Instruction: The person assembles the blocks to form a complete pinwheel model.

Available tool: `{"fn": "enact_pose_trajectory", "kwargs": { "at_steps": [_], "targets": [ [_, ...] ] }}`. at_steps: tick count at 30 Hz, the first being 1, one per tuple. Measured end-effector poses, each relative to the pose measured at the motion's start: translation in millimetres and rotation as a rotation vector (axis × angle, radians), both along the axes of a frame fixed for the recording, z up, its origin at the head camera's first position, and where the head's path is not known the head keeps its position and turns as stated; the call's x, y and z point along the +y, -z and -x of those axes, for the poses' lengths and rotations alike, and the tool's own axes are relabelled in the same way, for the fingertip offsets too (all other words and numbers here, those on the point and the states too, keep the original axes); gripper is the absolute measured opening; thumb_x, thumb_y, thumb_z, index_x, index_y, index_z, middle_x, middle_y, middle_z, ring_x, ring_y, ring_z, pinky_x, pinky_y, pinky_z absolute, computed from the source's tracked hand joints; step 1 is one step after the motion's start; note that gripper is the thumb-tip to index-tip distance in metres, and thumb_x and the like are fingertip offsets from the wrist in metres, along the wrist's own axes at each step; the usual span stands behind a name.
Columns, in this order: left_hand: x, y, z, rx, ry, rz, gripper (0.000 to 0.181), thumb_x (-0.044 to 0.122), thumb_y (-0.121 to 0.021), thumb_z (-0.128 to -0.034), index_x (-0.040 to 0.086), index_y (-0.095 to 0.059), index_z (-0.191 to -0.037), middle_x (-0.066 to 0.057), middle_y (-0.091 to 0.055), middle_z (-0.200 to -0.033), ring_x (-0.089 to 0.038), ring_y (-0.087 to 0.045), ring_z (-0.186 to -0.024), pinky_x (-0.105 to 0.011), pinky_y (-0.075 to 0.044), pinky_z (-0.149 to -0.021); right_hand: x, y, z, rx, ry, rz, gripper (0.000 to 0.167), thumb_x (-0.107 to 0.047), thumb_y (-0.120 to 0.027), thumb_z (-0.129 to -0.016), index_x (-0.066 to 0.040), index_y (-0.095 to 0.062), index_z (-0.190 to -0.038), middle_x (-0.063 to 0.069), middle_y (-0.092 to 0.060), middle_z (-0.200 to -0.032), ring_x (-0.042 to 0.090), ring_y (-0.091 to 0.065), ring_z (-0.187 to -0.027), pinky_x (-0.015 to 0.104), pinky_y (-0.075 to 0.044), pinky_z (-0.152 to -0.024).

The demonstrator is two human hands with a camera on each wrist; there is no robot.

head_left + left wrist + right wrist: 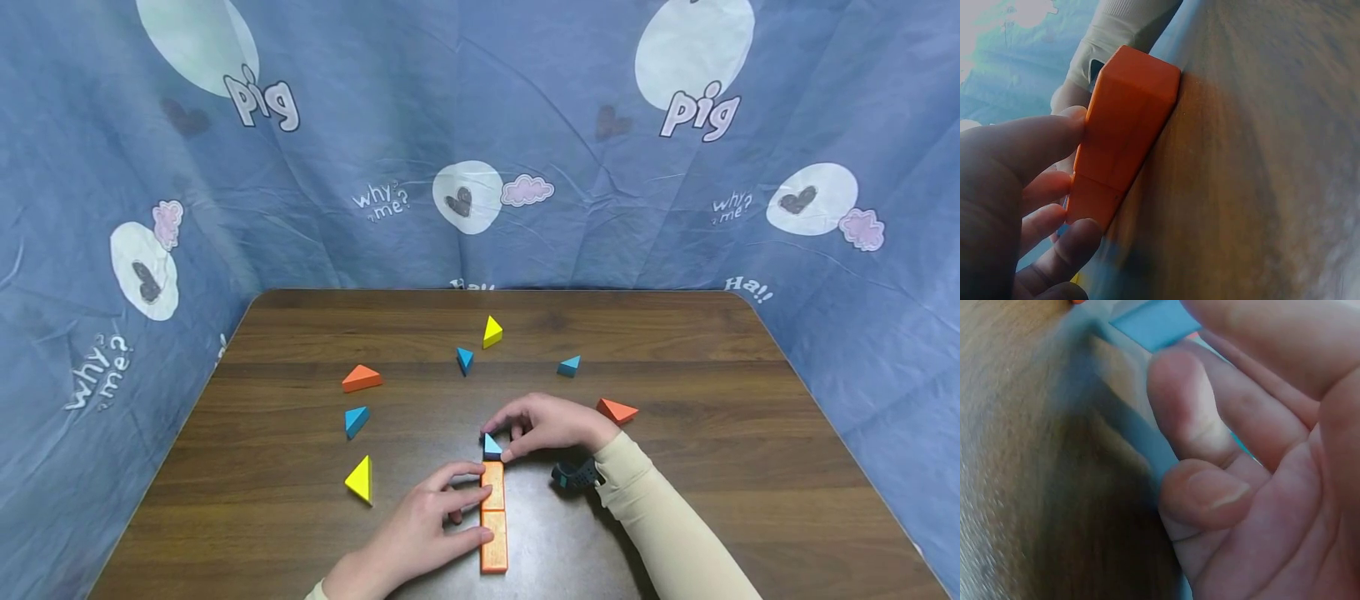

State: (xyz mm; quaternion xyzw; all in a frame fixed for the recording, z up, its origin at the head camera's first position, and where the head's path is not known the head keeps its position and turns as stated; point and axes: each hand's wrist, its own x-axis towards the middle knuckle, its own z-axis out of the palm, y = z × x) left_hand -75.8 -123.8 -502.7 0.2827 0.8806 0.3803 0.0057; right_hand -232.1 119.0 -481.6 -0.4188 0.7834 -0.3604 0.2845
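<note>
Two orange rectangular blocks lie end to end in a row, a near block (493,554) and a far block (494,477). My left hand (438,517) rests on them from the left, its thumb on the near block and its fingertips on the far one. At the row's far end my right hand (551,427) pinches a small blue triangular block (492,447) between thumb and index finger. That block stands very close to the far orange block; whether they touch I cannot tell. In the right wrist view only part of the blue block (1157,325) shows past the fingers.
Loose triangular blocks lie about the brown table (262,500): yellow (492,332) and blue (465,361) at the back, blue (569,367) and red-orange (617,411) to the right, red-orange (362,378), blue (356,422) and yellow (360,480) to the left. A blue printed curtain (465,100) surrounds it.
</note>
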Motion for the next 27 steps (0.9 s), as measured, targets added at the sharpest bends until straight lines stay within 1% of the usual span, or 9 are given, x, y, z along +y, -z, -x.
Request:
{"fn": "enact_pose_trajectory", "kwargs": {
  "at_steps": [2, 5, 9, 12, 16, 19, 22, 26, 27],
  "targets": [
    [-0.3, -0.2, 0.2, -0.010, -0.003, 0.007, 0.052, 0.054, -0.069, -0.0877, 0.020, -0.070, -0.127, 0.009, -0.049, -0.139, 0.003, -0.055, -0.081, -0.018, -0.047, -0.069, -1.2, 0.1, -0.5, 0.001, -0.011, 0.001, 0.040, -0.041, -0.079, -0.084, -0.030, -0.069, -0.122, -0.007, -0.064, -0.074, 0.008, -0.056, -0.062, 0.025, -0.043, -0.058],
    [-0.5, 0.3, 0.1, 0.014, -0.004, -0.001, 0.051, 0.053, -0.070, -0.0873, 0.020, -0.070, -0.126, 0.009, -0.049, -0.138, 0.003, -0.055, -0.080, -0.017, -0.047, -0.069, -3.3, -0.8, -1.1, 0.013, -0.032, -0.001, 0.041, -0.041, -0.078, -0.084, -0.031, -0.069, -0.123, -0.006, -0.062, -0.070, 0.006, -0.052, -0.058, 0.024, -0.041, -0.056],
    [-0.5, 2.2, -0.1, 0.059, 0.000, -0.022, 0.049, 0.051, -0.072, -0.0873, 0.018, -0.071, -0.125, 0.009, -0.050, -0.138, 0.003, -0.056, -0.080, -0.016, -0.047, -0.069, -5.1, -1.3, -1.3, 0.006, -0.059, 0.005, 0.042, -0.040, -0.078, -0.085, -0.027, -0.070, -0.124, -0.009, -0.069, -0.084, 0.005, -0.051, -0.056, 0.023, -0.041, -0.054],
    [-0.1, 3.6, 0.4, 0.087, 0.008, -0.034, 0.048, 0.049, -0.072, -0.0875, 0.017, -0.071, -0.124, 0.007, -0.051, -0.137, 0.003, -0.057, -0.080, -0.015, -0.046, -0.069, -5.3, -0.5, -1.1, 0.004, -0.075, 0.001, 0.042, -0.040, -0.078, -0.085, -0.026, -0.070, -0.125, -0.012, -0.071, -0.097, 0.004, -0.049, -0.055, 0.022, -0.040, -0.052],
    [0.3, 4.7, 0.8, 0.126, 0.019, -0.043, 0.047, 0.046, -0.072, -0.0884, 0.015, -0.071, -0.124, 0.004, -0.052, -0.137, 0.003, -0.058, -0.080, -0.013, -0.045, -0.069, -5.5, 0.2, -1.1, 0.013, -0.086, -0.007, 0.043, -0.040, -0.077, -0.086, -0.027, -0.070, -0.125, -0.014, -0.070, -0.101, 0.004, -0.048, -0.053, 0.022, -0.039, -0.052],
    [0.3, 4.6, 0.5, 0.136, 0.018, -0.046, 0.047, 0.045, -0.073, -0.0883, 0.015, -0.071, -0.124, 0.004, -0.052, -0.136, 0.003, -0.058, -0.079, -0.012, -0.045, -0.069, -5.4, 0.0, -1.7, 0.013, -0.086, -0.012, 0.043, -0.041, -0.077, -0.086, -0.027, -0.069, -0.126, -0.015, -0.070, -0.106, 0.005, -0.047, -0.053, 0.023, -0.040, -0.052],
    [0.4, 4.0, -0.1, 0.129, 0.011, -0.050, 0.046, 0.045, -0.074, -0.0876, 0.016, -0.072, -0.123, 0.006, -0.052, -0.137, 0.002, -0.058, -0.079, -0.013, -0.045, -0.069, -5.2, 0.0, -2.2, 0.013, -0.078, -0.016, 0.044, -0.042, -0.077, -0.085, -0.027, -0.069, -0.126, -0.016, -0.069, -0.109, 0.005, -0.048, -0.053, 0.023, -0.040, -0.053],
    [0.5, 3.2, -0.3, 0.123, 0.011, -0.048, 0.046, 0.045, -0.073, -0.0880, 0.016, -0.071, -0.123, 0.006, -0.052, -0.137, 0.002, -0.057, -0.078, -0.013, -0.045, -0.068, -4.6, 0.8, -2.1, -0.001, -0.073, -0.011, 0.046, -0.041, -0.077, -0.085, -0.027, -0.068, -0.127, -0.017, -0.069, -0.107, 0.005, -0.048, -0.053, 0.023, -0.040, -0.052],
    [0.5, 3.1, -0.3, 0.121, 0.011, -0.047, 0.046, 0.045, -0.073, -0.0880, 0.016, -0.072, -0.123, 0.007, -0.052, -0.137, 0.003, -0.057, -0.078, -0.013, -0.045, -0.068, -4.1, 0.8, -1.9, -0.004, -0.071, -0.009, 0.046, -0.042, -0.077, -0.085, -0.027, -0.068, -0.128, -0.016, -0.069, -0.102, 0.006, -0.048, -0.053, 0.023, -0.040, -0.052]
  ]
}}
